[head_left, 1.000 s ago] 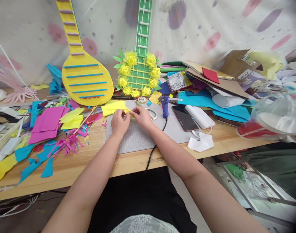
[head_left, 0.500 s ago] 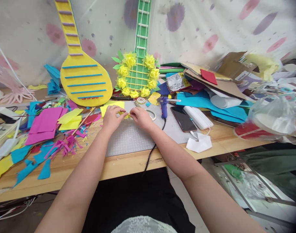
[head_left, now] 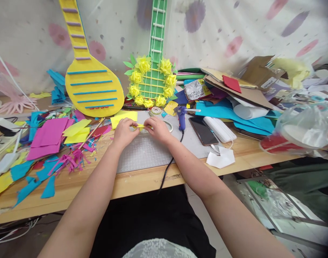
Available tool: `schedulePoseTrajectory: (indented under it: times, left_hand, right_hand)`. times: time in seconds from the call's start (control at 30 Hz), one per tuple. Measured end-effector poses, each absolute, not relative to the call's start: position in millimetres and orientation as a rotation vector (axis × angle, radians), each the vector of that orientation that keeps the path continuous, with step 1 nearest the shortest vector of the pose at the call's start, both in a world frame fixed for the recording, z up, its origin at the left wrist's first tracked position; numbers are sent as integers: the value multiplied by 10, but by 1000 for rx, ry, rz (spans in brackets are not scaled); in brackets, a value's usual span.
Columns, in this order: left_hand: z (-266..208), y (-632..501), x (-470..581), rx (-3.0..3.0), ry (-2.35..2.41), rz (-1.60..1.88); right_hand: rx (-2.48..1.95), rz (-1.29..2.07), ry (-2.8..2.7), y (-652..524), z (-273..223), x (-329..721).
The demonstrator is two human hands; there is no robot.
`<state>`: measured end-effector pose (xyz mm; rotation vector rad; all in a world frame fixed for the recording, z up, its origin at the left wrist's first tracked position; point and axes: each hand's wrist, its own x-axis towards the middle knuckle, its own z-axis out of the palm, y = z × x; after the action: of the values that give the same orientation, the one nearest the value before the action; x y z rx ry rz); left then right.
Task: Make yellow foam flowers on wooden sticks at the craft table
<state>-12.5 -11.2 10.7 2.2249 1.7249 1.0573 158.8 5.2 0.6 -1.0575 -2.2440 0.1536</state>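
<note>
Between my two hands a small strip of yellow crepe paper stretches across, pinched at both ends. My left hand is closed on its left end, and my right hand is closed on the right end. Both hands hover over a grey gridded cutting mat. A flat yellow paper sheet lies just behind my left hand. Beside my right hand is a white roll of tape, partly hidden by the hand. A purple glue gun stands to its right, its black cord running off the table's front edge.
Behind the mat stand a yellow paper lute shape and a green one ringed with yellow paper flowers. Pink sheets and scraps cover the left side. To the right are a phone, a white power bank and a cardboard pile.
The yellow strip now shows stretched straight between my hands, which have turned slightly. The view has shifted a little; other things stay in place.
</note>
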Motion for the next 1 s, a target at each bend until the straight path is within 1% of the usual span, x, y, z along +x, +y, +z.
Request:
schedulePoseTrajectory:
  times: [0.17, 0.37, 0.6, 0.77, 0.9, 1.0]
  left_hand:
    - [60, -124, -84, 2221, 1737, 1178]
    - [64, -136, -96, 2305, 1737, 1193]
    - [69, -113, -179, 2403, 1752, 1108]
    - [133, -159, -133, 2522, 1733, 1118]
    - [141, -148, -75, 2627, 1642, 960]
    - [118, -125, -62, 2598, 1653, 918]
  right_hand:
    - [-1022, 105, -2212, 61, 2, 1580]
    - [-1042, 87, -2223, 57, 1, 1581]
    - [-1098, 157, -2261, 46, 28, 1584]
    - [-1108, 165, -2262, 51, 17, 1574]
    - [-1093, 157, -2265, 47, 20, 1566]
    - [-1079, 169, -2296, 42, 53, 1588]
